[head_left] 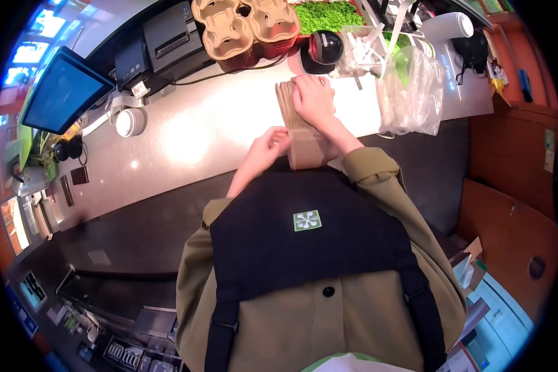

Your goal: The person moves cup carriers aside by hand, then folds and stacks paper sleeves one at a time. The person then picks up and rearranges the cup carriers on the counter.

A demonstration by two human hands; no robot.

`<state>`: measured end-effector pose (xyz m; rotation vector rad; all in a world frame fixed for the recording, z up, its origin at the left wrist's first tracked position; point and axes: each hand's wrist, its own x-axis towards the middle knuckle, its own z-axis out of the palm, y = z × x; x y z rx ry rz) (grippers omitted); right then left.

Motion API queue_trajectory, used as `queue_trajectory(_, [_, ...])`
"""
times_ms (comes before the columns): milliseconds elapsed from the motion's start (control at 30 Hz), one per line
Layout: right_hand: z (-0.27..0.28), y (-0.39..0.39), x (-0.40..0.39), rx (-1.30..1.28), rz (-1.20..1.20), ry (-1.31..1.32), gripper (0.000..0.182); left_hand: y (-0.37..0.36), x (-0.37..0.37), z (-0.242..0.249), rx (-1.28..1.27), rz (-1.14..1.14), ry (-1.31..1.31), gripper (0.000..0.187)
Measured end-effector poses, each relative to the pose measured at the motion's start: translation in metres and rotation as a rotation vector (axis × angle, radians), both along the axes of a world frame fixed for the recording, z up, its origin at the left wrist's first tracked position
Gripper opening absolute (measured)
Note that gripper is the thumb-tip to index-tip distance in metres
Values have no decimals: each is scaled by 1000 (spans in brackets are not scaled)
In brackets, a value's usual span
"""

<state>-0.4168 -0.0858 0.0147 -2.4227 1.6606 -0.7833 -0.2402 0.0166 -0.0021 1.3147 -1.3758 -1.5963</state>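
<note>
Because the brown stack [307, 146] seems to reach the near edge of the counter [186, 136], a loose grip could let it tip off toward the apron [273, 242]. Its many thin layers could also slide over each other and fan out if pressed unevenly. The right hand [315, 102] grips the far part from above and the right, fingers bent and fairly close together. The left hand [268, 147] is by the left side, fingers curled inward; whether they pinch a layer I cannot tell. A push toward the far side could knock the scanner [326, 48], just beyond the right hand.

The stack looks like dull, ribbed card, flat-sided, with striped edges at the far end and a rounded near end. The cup trays [229, 34] are rough moulded pulp with scalloped hollows; the bag [415, 93] at right is clear, thin and crumpled; the counter is smooth and shiny.
</note>
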Motion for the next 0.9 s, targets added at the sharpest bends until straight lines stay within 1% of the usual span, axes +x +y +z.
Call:
queue_trajectory(33, [1,-3,1,-2,-16,28,21,10,-1,10,-15,-54,-18,34])
queue_trajectory(67, [2,-5,1,-57,-38,28,21,17,-2,15,-28,-109,-35,36])
queue_trajectory(100, [3,-7,2,-111,-61,28,21,21,-7,13,-83,-89,-44,36])
queue_trajectory(133, [3,-7,2,-164,-84,30,21,23,-8,12,-54,-133,-95,35])
queue_trajectory(167, [-5,-4,-2,-136,-96,27,33,22,-9,11,-26,-178,-145,34])
queue_trajectory(200, [-1,6,-5,-98,-35,-60,41,22,-9,12,1,-223,-195,33])
queue_trajectory(267, [16,47,-14,-23,93,-229,59,25,-8,10,0,-194,-130,30])
queue_trajectory(367, [42,103,-28,255,278,29,86,24,-8,3,62,-165,-56,26])
queue_trajectory(467, [30,106,-31,313,292,157,96,26,-8,12,109,-136,58,20])
queue_trajectory(500, [28,106,-30,288,289,135,100,26,-7,15,114,-122,104,18])
queue_trajectory(600, [20,105,-33,258,308,134,98,23,5,5,198,-187,3,14])
queue_trajectory(667, [18,103,-37,248,328,117,99,21,14,-4,136,-80,108,15])
queue_trajectory(700, [17,103,-38,243,341,108,99,19,15,0,104,-24,160,16])
queue_trajectory(800, [19,102,-37,240,336,106,100,23,8,15,-48,-125,-43,18])
queue_trajectory(833, [18,101,-35,229,320,102,99,27,3,10,-22,-152,-37,20])
queue_trajectory(867, [16,101,-33,220,304,98,99,32,-2,5,-112,-136,-44,20])
queue_trajectory(900, [16,101,-30,212,285,93,98,33,-5,4,-113,-85,-45,19])
